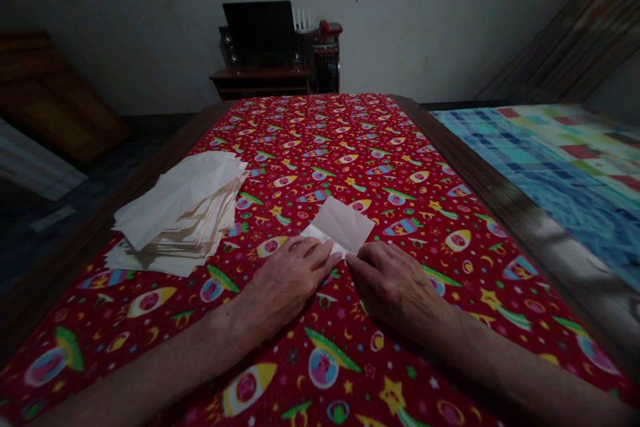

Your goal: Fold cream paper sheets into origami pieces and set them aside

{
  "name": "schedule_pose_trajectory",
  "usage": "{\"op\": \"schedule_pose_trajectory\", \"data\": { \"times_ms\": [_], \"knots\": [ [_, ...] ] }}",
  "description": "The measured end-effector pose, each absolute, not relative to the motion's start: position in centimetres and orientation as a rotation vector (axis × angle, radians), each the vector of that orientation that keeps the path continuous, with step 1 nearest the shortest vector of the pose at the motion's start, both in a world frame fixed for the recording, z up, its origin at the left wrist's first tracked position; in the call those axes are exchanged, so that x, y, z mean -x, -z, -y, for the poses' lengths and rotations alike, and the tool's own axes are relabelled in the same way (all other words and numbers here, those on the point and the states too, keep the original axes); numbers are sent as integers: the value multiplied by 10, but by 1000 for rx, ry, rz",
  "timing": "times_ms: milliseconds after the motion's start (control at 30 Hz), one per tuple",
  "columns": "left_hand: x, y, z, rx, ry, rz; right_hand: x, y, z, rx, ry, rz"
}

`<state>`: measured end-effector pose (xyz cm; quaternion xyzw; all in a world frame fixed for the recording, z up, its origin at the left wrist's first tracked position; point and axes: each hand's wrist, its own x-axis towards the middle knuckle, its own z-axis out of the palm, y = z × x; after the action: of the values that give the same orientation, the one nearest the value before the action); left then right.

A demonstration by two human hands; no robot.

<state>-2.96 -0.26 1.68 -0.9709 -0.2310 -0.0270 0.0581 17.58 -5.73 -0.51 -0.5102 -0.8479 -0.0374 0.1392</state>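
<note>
Head view shows a small, folded piece of plain white paper [345,223] lying on a red cloth printed with yellow rockets, planets, stars and moons [320,320], at the near middle. Its far part is a squarish, slightly greyish panel with soft creases; a brighter white strip shows along its near left side. Whether that strip carries writing is too dim to tell. The left hand [297,270] rests with bent fingers over the strip; the right hand [395,280] curls its fingers at the near right edge. Whether either pinches the paper, I cannot tell. Left of them sits an uneven stack of creased, off-white paper sheets [185,197].
</note>
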Motion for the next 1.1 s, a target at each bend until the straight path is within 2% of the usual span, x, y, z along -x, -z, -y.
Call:
{"op": "schedule_pose_trajectory", "data": {
  "times_ms": [433, 867, 1100],
  "knots": [
    [78, -11, 7, 2837, 172, 745, -177, 6, 56, 1438, 133, 2435],
    [49, -11, -4, 2994, 327, 802, -201, -6, 24, 1459, 338, 2179],
    [50, -13, -17, 3012, 392, 764, -217, -5, -2, 1536, -264, 2064]
  ]
}}
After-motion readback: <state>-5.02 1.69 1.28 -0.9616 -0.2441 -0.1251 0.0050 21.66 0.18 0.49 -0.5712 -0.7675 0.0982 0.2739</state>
